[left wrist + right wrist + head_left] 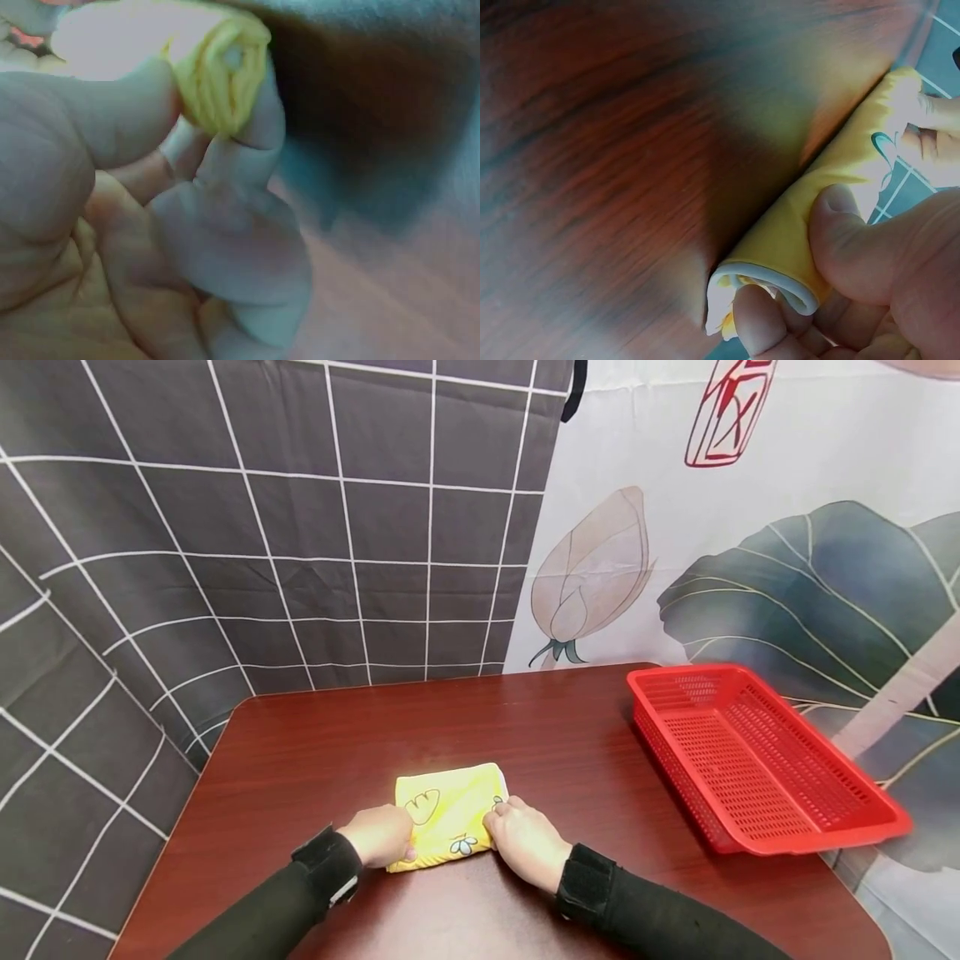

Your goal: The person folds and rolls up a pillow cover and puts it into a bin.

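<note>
A folded yellow cloth (450, 810) printed with small drawings lies on the dark red-brown table in the head view. My left hand (381, 837) pinches its left end between thumb and fingers. In the left wrist view that end of the cloth (225, 75) shows several tight layers. At the opposite end my right hand (527, 842) grips the cloth, thumb on the outside. The right wrist view shows the cloth (780, 225) with a white-edged open fold, and a fingertip (757, 319) at that opening.
A red perforated plastic basket (750, 777) stands at the table's right side. The wooden table (300, 743) meets a grey grid-patterned curtain (375, 527) at the back left and a white cloth with lotus prints (622, 435) at the back right.
</note>
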Demonstrator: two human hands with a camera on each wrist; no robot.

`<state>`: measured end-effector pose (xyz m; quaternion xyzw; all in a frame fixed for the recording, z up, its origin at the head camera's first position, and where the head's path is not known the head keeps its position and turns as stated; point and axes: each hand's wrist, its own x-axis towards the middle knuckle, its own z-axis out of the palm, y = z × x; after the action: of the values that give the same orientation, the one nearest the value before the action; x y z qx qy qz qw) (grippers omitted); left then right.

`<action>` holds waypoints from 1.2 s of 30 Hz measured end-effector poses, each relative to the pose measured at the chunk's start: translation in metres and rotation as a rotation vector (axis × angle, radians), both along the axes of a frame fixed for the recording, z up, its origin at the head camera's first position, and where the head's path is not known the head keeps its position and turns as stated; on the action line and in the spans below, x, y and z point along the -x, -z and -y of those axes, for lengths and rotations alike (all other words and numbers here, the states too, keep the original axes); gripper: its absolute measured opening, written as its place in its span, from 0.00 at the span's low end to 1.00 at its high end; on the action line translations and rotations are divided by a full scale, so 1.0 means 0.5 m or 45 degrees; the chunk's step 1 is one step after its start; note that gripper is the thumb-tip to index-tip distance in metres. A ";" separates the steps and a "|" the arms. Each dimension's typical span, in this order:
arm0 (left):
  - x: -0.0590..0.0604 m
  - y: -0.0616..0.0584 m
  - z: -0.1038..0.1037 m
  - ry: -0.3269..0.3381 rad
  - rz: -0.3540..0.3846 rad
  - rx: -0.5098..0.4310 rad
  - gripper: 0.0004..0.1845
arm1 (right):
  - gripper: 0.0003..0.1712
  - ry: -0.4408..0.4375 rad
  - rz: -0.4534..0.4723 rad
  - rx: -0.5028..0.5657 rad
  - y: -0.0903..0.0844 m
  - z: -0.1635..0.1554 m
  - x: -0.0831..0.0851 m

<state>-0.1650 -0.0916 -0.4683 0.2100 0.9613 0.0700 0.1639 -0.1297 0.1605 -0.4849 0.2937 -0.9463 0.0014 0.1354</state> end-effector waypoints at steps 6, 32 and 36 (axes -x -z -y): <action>0.061 0.092 0.037 -0.104 -0.052 -0.014 0.23 | 0.10 0.005 0.017 0.016 -0.004 0.000 0.001; -0.128 0.037 -0.034 0.244 -1.011 0.106 0.09 | 0.11 -0.049 -0.174 0.116 0.003 -0.021 0.028; -0.141 0.050 -0.026 0.279 -1.076 0.119 0.07 | 0.15 -0.186 -0.388 0.021 0.012 -0.028 0.017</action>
<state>-0.0946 -0.0789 -0.4935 0.3133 0.9181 -0.0834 -0.2280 -0.1383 0.1744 -0.4909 0.3572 -0.8909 -0.0256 0.2792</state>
